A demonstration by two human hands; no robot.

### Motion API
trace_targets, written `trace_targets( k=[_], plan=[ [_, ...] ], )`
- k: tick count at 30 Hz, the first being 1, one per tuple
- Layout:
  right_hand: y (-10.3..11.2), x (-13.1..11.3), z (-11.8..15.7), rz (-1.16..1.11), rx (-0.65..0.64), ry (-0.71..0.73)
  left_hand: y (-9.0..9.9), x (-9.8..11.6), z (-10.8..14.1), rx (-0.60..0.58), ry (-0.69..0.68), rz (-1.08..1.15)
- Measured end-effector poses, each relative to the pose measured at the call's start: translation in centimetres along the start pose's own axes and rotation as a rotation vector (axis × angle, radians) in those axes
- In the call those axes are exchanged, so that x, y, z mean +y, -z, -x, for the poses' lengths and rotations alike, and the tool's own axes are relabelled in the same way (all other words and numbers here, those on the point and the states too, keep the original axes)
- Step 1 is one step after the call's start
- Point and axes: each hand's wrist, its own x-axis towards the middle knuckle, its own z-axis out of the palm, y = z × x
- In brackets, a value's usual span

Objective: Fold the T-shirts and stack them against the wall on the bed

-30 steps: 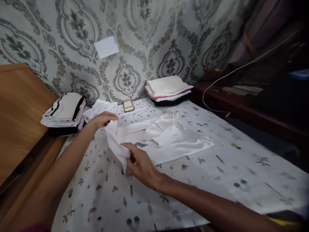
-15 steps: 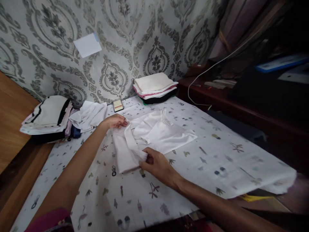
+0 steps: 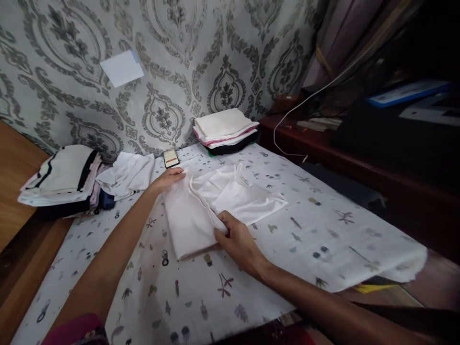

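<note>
A white garment (image 3: 192, 220), perhaps a shirt, lies partly folded on the patterned sheet, its near left part doubled over in a flat panel. My left hand (image 3: 168, 179) pinches the far corner of that folded panel. At the panel's near right corner, my right hand (image 3: 235, 239) grips the edge between thumb and fingers, lifting it slightly. Beyond the fold, the rest of the garment spreads to the right, somewhat rumpled, with a pointed corner.
Folded clothes form a stack (image 3: 226, 130) by the wall and another stack (image 3: 64, 177) at the left. Beside the left one lies a crumpled white cloth (image 3: 127, 175). A small card-like box (image 3: 171, 158) sits near the wall. A white cable (image 3: 278, 129) hangs over the dark furniture at right.
The folded panel has widened toward the right as my right hand moved its corner right and slightly up. My left hand stays at the far corner. The view has shifted a little.
</note>
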Motion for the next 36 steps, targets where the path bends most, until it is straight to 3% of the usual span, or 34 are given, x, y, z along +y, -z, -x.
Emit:
trace_targets(
  k=[4,16,26,29,32,36],
  plan=[
    [0.4,0.5,-0.2,-0.094,-0.070,-0.141,-0.8,-0.7,-1.1,-0.007,-0.008,-0.028],
    [0.6,1.0,-0.1,-0.136,-0.091,-0.074,-1.5,-1.2,-2.0,-0.008,-0.003,-0.052],
    [0.9,1.5,0.0,-0.190,-0.140,-0.061,-0.1,0.5,-2.5,-0.075,-0.045,-0.356],
    [1.8,1.4,-0.1,-0.063,-0.118,0.001,1.3,0.6,-1.5,-0.114,-0.040,-0.393],
    [3.1,0.6,-1.4,0.238,-0.015,0.116,2.5,0.2,-0.1,-0.125,-0.043,-0.393],
    [3.6,-1.6,-6.8,0.554,0.025,0.297,3.0,-0.8,1.6,-0.092,-0.069,-0.348]
  ],
)
